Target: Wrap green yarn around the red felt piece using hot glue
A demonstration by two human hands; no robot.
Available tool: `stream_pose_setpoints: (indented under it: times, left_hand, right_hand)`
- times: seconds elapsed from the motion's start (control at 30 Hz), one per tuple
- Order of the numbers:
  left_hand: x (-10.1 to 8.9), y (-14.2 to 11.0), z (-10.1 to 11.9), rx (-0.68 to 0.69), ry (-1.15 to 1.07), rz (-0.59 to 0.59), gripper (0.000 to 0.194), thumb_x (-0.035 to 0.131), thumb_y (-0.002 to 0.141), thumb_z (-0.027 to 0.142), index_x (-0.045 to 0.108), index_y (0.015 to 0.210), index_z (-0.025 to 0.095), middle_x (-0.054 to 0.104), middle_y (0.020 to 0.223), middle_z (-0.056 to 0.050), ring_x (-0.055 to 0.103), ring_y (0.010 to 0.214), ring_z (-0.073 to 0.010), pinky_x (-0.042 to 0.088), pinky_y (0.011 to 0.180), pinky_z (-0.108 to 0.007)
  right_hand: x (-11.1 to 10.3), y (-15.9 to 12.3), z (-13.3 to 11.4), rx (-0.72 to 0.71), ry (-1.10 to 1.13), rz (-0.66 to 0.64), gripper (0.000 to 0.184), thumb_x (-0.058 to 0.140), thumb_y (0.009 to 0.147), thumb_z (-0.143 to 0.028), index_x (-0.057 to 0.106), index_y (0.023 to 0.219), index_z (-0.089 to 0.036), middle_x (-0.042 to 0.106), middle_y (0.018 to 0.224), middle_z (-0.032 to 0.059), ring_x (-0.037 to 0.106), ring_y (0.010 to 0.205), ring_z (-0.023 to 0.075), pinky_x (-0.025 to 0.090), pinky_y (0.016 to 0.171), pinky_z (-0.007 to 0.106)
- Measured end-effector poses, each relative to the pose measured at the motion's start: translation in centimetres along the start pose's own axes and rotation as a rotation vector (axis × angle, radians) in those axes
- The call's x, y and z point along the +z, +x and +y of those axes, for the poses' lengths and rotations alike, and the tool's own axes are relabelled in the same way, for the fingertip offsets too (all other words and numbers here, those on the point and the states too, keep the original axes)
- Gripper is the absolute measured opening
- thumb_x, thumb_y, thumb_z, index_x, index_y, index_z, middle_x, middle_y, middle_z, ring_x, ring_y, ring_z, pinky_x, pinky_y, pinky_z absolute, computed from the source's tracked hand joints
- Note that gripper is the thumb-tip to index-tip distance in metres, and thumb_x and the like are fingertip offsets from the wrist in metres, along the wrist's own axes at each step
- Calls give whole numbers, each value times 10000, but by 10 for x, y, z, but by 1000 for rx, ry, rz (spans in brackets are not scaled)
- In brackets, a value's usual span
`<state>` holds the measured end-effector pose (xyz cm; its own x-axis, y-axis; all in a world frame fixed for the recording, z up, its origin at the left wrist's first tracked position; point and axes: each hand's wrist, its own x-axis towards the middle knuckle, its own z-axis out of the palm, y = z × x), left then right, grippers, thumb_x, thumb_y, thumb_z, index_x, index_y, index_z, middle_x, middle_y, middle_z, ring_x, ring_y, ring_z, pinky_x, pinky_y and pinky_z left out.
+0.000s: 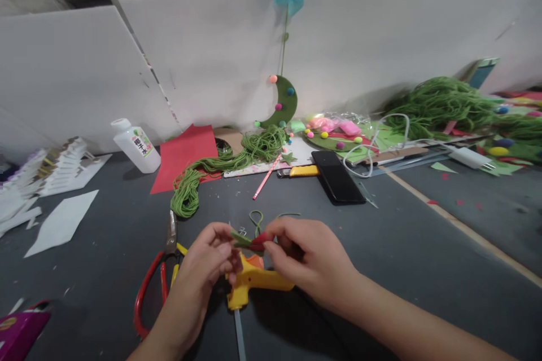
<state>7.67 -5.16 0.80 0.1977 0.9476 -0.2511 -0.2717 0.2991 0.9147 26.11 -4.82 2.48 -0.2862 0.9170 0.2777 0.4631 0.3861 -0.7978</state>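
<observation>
Centrally, 2 bare hands meet above a dark gray tabletop, holding a small green and red strip (243, 240), apparently felt, between them. The left hand (209, 262) has its thumb and fingers closed on the green end; the right hand (315, 251) pinches the red end between thumb and forefinger. Just below the strip lies a yellow glue gun (271, 280), with a pale glue stick (239, 334) jutting from its back toward the viewer.

For good handling, a light pinch at the outer edges would probably serve best, so the layers stay lined up and do not pucker. Both hands would do well to keep clear of the gun's tip, which may be hot, and to hold the strip level so that its edges can be checked.

The fingers cover much of the strip, so its full outline, and whether the colors are joined or merely overlapped, cannot be told. The gun's nozzle is hidden behind the left fingers and strip. The left forearm hides part of the red-handled scissors (146, 293). Beyond the hands, a thin green cord (255, 219) loops up; its lower end is unclear. At the lower left, a purple box (23, 330) is cut off.
</observation>
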Motion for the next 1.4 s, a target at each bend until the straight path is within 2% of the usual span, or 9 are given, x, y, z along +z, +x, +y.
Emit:
stream_pose_setpoints:
  times: [0.13, 0.23, 0.3, 0.37, 0.47, 0.57, 0.73, 1.17, 1.4]
  left_hand:
    - [-5, -1, 4, -285, -64, -112, 400, 613, 796, 550, 655, 759, 153, 561, 558, 8, 494, 449, -98, 332, 423, -190]
    - [-7, -2, 9, -335, -113, -150, 322, 675, 772, 480, 685, 879, 176, 660, 678, -26, 593, 536, -134, 402, 478, -206]
    - [-7, -3, 11, -266, -120, -178, 304, 695, 771, 435, 691, 975, 210, 711, 877, -51, 654, 713, -170, 480, 622, -242]
    - [-7, -2, 10, -158, -74, -205, 335, 676, 781, 477, 705, 995, 220, 708, 979, -63, 650, 856, -199, 493, 754, -274]
    - [-8, 0, 6, 36, 63, -190, 366, 736, 713, 510, 732, 926, 213, 691, 897, -46, 617, 873, -202, 478, 781, -261]
    - [-7, 1, 2, 104, 116, -118, 291, 797, 667, 422, 731, 850, 206, 671, 811, -20, 592, 819, -180, 468, 738, -235]
    - [-1, -1, 3, 29, 135, 34, 109, 752, 730, 294, 720, 729, 190, 647, 698, 5, 534, 640, -118, 449, 615, -196]
    - [-1, -1, 4, 8, 115, -41, 131, 707, 792, 302, 746, 848, 191, 669, 741, -7, 555, 690, -138, 469, 637, -221]
    - [-5, -2, 1, 20, 118, -64, 113, 671, 834, 300, 715, 809, 198, 644, 745, 4, 526, 681, -129, 450, 672, -225]
  right_hand:
    - [-5, -7, 1, -542, -381, -83, 238, 472, 894, -156, 689, 803, -194, 608, 574, 21, 443, 497, 138, 283, 491, 270]
    - [-4, -11, -2, -684, -427, -117, 278, 443, 909, -129, 698, 806, -167, 599, 547, 24, 431, 484, 143, 278, 472, 278]
    - [-1, -11, -4, -558, -292, -94, 243, 461, 892, -130, 688, 820, -177, 604, 571, 10, 439, 491, 129, 307, 486, 256]
    - [5, -8, -5, -263, -62, -73, 180, 497, 857, -160, 661, 790, -192, 559, 565, -21, 421, 477, 108, 316, 480, 228]
    - [12, -3, -5, 203, 294, -53, 117, 533, 807, -240, 601, 721, -198, 426, 529, -62, 361, 468, 94, 300, 461, 205]
    - [15, 1, -6, 394, 470, -38, 111, 559, 769, -258, 554, 677, -195, 379, 527, -77, 325, 489, 90, 298, 481, 205]
    - [16, 1, -8, 445, 503, -34, 127, 590, 747, -248, 541, 645, -189, 371, 519, -82, 309, 495, 87, 279, 485, 207]
    - [11, 4, -5, 458, 440, -44, 128, 609, 752, -301, 607, 716, -178, 434, 546, -59, 376, 531, 106, 303, 523, 231]
    - [10, 4, -5, 407, 439, -78, 147, 586, 756, -313, 592, 703, -176, 419, 559, -58, 352, 538, 103, 277, 517, 237]
